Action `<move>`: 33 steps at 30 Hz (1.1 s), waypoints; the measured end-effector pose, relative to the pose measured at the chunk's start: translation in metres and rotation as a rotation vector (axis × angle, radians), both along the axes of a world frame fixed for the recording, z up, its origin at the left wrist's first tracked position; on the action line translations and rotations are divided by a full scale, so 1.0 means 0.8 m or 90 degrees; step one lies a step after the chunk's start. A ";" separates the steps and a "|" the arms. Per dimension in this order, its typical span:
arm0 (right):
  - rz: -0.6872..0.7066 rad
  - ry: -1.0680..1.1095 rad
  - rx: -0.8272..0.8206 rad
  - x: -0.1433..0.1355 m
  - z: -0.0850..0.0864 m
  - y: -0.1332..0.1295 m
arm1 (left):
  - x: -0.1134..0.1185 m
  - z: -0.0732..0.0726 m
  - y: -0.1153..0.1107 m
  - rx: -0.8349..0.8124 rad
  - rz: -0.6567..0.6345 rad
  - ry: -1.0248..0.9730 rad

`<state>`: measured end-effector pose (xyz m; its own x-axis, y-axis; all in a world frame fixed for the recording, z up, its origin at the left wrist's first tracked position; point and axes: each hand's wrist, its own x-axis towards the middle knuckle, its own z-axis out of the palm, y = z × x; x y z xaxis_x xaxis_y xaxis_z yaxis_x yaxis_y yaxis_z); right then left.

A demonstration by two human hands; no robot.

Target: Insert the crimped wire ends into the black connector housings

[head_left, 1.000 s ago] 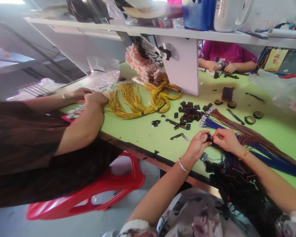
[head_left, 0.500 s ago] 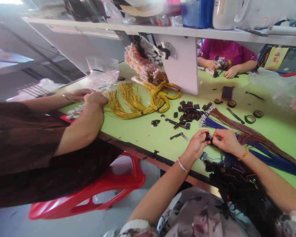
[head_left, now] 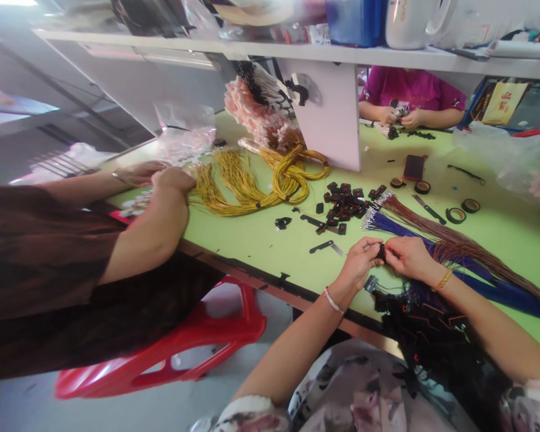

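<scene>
My left hand [head_left: 362, 259] is closed on a small black connector housing [head_left: 381, 252] above the front part of the green table. Against its right side, my right hand [head_left: 405, 255] pinches something at the housing; the fingers hide what it is. Beyond my hands lies a pile of black connector housings [head_left: 345, 203] with red marks. Brown wires [head_left: 432, 222] and blue wires [head_left: 389, 226] with pale terminal ends stretch away to the right. Below my wrists a dark heap of wired black housings [head_left: 432, 330] hangs over the table edge, with a blue-grey connector [head_left: 371, 284] beside it.
Folding knives [head_left: 327, 246], a straight blade [head_left: 429, 209] and black tape rolls [head_left: 455, 215] lie about. Yellow wire bundles [head_left: 252, 192] are at left, near a co-worker's arms [head_left: 148, 222]. Another person [head_left: 409, 99] sits opposite, under a shelf [head_left: 252, 51]. A red stool [head_left: 225, 336] stands below.
My right hand has moved slightly left, closer against my left fingers, covering more of the housing. The person opposite has brought both hands together.
</scene>
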<state>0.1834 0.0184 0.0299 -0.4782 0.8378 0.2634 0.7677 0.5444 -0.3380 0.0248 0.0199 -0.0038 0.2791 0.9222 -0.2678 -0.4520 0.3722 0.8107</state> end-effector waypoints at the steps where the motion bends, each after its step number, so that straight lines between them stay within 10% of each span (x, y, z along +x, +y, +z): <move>1: 0.006 0.011 -0.020 0.001 0.001 0.001 | 0.000 0.001 -0.001 0.001 0.008 0.003; 9: -0.025 0.097 -0.135 0.002 0.006 0.002 | 0.002 0.010 -0.006 0.062 0.017 0.082; 13: -0.030 0.287 -0.320 0.017 0.023 0.016 | 0.010 0.032 -0.038 0.337 0.041 0.242; 19: -0.036 0.150 -0.289 0.014 0.015 0.017 | 0.061 0.054 -0.111 0.886 -0.375 0.248; 24: -0.051 -0.040 -0.163 0.007 -0.016 0.008 | 0.061 0.060 -0.106 0.771 -0.330 0.226; 30: -0.059 -0.141 -0.115 0.000 -0.015 0.005 | -0.030 0.044 0.010 0.444 0.072 0.463; 33: -0.048 -0.198 -0.092 -0.003 -0.008 0.002 | -0.073 0.027 0.058 0.487 0.001 0.709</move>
<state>0.1807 0.0204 0.0234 -0.4521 0.8919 -0.0085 0.8823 0.4458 -0.1512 -0.0333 0.0659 0.0177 0.2507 0.9410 0.2273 0.5767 -0.3338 0.7457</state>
